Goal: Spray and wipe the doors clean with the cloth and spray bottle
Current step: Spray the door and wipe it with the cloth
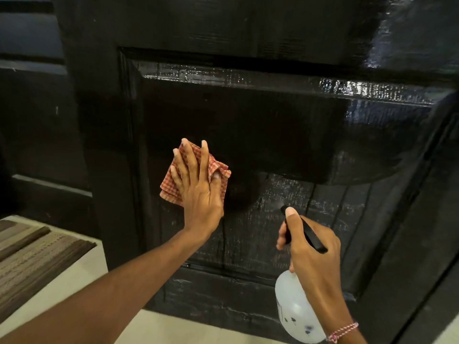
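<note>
Low at five o'clock, closest to the lens, sits the translucent spray bottle (295, 316), its long axis running up toward eleven o'clock to the black spray head (313, 240) and its nozzle (283, 209). The right hand (315, 254) is clamped round the neck and head, thumb laid along the top, with a braided bracelet (342, 331) at the wrist. The nozzle faces the black door (248, 33) without touching it, and a faint haze shows just ahead of it. From the nozzle, the red-checked cloth (171, 184) lies at ten o'clock, folded and pressed flat against the door's recessed panel (248, 125) by the left hand (198, 189), fingers straight and spread. The hands are apart, and the left is the one in contact with the surface. The wet, streaked patch (285, 192) lies at about four o'clock from the cloth, between the two hands, with drips running down toward six o'clock, so the wipe most likely travels right and down. The door is glossy, with a wet sheen at one and two o'clock. At eight o'clock is a striped woven mat (29, 249) on a pale floor (74, 281), and at nine o'clock a second dark panelled surface (37, 120).
</note>
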{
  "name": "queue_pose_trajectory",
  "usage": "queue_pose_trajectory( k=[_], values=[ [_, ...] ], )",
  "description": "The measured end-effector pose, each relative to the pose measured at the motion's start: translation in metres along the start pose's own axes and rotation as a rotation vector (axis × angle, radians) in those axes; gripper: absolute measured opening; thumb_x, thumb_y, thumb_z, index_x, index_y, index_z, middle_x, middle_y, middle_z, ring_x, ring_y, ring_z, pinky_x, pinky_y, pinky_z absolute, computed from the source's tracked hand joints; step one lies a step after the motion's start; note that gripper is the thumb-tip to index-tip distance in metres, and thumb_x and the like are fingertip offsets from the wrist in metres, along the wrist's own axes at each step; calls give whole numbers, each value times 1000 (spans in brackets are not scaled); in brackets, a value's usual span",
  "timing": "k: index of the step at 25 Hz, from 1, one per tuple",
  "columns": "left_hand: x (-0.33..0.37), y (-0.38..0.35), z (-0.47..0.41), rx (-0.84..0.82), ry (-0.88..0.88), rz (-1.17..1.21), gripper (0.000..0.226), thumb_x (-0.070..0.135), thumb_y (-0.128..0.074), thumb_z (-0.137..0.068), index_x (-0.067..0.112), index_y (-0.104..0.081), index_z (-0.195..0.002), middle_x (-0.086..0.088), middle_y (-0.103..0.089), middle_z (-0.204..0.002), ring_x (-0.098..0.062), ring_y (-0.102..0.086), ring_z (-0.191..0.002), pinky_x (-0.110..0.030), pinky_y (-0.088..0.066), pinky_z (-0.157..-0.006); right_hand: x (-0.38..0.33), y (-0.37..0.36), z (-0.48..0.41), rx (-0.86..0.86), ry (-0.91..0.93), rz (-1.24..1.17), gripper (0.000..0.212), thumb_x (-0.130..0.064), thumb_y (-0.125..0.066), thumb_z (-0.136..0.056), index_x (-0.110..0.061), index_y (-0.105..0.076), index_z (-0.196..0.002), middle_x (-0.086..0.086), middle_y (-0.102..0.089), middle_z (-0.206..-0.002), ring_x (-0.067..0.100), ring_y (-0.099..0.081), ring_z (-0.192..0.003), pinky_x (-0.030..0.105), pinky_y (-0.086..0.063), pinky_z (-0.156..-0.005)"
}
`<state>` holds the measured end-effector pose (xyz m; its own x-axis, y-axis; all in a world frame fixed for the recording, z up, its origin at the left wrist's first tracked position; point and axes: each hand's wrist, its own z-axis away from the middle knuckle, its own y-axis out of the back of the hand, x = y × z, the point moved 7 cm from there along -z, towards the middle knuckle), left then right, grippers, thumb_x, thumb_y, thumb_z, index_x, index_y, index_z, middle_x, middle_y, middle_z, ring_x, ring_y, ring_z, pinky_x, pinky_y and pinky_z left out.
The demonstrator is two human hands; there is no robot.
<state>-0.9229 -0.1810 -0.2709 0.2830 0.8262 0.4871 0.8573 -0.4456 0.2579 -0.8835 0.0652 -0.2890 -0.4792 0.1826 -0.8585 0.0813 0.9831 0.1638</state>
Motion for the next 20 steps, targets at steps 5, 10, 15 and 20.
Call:
queue_pose_trajectory(
  k=[5,10,15,20],
  values=[
    [47,-30,15,-29,15,6,62,36,-26,-113,22,-3,-168,-5,23,-173,-27,25,-158,-52,19,-126,7,37,3,57,3,19,50,-47,-59,-101,-15,-70,-65,7,-70,-64,18,-60,-49,34,-49,-50],
    [93,-66,33,-70,8,41,62,37,-25,-113,24,0,-168,-4,25,-172,-27,27,-158,-51,21,-125,18,76,6,130,-14,34,49,-47,-60,-101,-17,-70,-64,10,-68,-60,21,-61,-50,36,-48,-56],
    [125,-90,46,-80,-8,70,62,40,-23,-112,24,0,-168,-1,29,-171,-27,28,-157,-50,23,-124,24,107,7,187,-2,64,47,-46,-59,-102,-18,-71,-66,6,-71,-64,20,-63,-53,39,-50,-60],
    [159,-112,61,-137,-45,67,65,33,-30,-113,25,3,-167,-5,28,-171,-30,27,-157,-52,21,-125,29,135,10,239,4,83,45,-43,-59,-103,-19,-72,-68,5,-74,-69,22,-62,-52,43,-53,-58]
  ],
)
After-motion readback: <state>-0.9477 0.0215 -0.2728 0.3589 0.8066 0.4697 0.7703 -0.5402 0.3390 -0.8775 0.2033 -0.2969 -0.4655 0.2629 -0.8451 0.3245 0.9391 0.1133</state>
